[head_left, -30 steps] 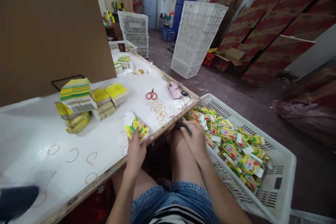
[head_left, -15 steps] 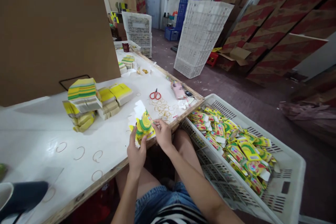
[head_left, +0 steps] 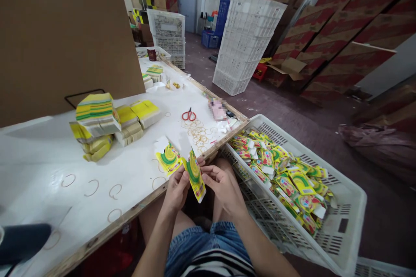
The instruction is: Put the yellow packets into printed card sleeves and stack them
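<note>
A small yellow and green printed carton (head_left: pixel 194 176) is held upright between both hands over the table's front edge. My left hand (head_left: pixel 177 187) pinches it along its left side. The fingers of my right hand (head_left: pixel 218 181) close on its right edge; part of them is hidden behind the card. A white flap stands up at the carton's top. Just left of it, on the table, lie more flat cartons (head_left: pixel 168 158) of the same print. To my right a white plastic crate (head_left: pixel 352 207) holds a heap of similar yellow cartons (head_left: pixel 287 173).
Stacked bundles of flat cartons (head_left: pixel 99 114) sit on the white table (head_left: pixel 39 169) at left. Red-handled scissors (head_left: pixel 189 115) and many rubber bands (head_left: pixel 199 134) lie ahead. A dark cup (head_left: pixel 24 242) stands front left; a large cardboard sheet (head_left: pixel 68 30) rises behind.
One carton has come off the table pile and is now lifted toward me, partly folded, between both hands. The other flat cartons stay on the table. The view has shifted slightly.
</note>
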Demonstrator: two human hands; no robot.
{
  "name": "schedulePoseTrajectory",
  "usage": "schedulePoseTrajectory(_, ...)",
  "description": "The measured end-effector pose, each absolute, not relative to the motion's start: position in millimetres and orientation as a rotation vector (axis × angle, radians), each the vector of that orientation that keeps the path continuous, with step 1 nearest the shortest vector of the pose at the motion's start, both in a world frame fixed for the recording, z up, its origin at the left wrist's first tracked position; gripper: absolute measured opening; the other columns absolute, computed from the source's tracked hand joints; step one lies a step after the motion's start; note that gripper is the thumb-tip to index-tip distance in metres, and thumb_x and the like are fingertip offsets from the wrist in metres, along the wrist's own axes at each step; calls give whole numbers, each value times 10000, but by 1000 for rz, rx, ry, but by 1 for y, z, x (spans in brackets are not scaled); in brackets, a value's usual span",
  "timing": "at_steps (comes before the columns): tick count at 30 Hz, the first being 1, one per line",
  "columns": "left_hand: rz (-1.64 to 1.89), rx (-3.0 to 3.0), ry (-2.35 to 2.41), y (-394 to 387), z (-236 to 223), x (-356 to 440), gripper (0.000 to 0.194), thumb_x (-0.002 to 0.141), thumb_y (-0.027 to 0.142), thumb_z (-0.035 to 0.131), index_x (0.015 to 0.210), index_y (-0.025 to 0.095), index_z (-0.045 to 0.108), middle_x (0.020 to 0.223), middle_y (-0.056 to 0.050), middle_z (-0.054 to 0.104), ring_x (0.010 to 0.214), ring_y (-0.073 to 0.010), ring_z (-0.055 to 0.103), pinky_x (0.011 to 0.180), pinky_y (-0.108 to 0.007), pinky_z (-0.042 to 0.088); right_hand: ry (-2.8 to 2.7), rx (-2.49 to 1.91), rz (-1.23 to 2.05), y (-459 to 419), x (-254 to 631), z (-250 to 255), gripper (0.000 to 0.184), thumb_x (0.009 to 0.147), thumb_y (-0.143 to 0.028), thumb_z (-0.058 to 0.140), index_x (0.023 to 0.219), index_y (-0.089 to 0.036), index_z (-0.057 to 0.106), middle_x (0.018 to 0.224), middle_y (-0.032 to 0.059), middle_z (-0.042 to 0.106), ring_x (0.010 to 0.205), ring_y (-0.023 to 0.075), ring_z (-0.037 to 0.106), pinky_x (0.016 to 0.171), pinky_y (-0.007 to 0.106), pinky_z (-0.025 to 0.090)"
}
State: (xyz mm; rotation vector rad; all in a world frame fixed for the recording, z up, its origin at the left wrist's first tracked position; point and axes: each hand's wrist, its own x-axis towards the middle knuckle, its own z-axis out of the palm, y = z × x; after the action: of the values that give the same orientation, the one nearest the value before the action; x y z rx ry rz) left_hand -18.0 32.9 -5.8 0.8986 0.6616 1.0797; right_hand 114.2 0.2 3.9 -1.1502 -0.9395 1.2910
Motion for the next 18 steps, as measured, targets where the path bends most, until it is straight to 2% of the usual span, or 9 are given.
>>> schedulePoseTrajectory(7,1065,995,690,29,-8,-14,496,773,508,673,1120,153,676,1057,-146,738,1064,-305,656,899,-394,514,-1032,-1242,1254,-6,124,-2,409,703,-475,764,942,-157,672,947,95,722,856,219,665,789,352,529)
schedulePoseTrajectory(10,1047,963,731,28,-10,-12,471,769,489,682,1083,139,679,952,-130,753,950,-278,688,824,-369,534,-1003,-1242,1304,-9,127,0,437,669,-510,778,909,-164,664,852,72,726,785,218,678,725,347,544)
schedulePoseTrajectory(15,1066,983,861,31,-17,-9,398,743,492,702,942,147,684,712,-31,704,635,-160,639,631,-271,517,-984,-1321,1209,-12,128,0,403,706,-553,732,788,-174,622,678,28,676,616,188,645,612,310,530)
schedulePoseTrajectory(18,1101,1004,905,32,-19,-6,379,759,457,693,994,163,646,748,-22,694,683,-160,639,672,-270,523,-1066,-1417,1052,-12,128,-3,351,758,-525,692,753,-189,594,676,29,656,616,184,623,566,282,497)
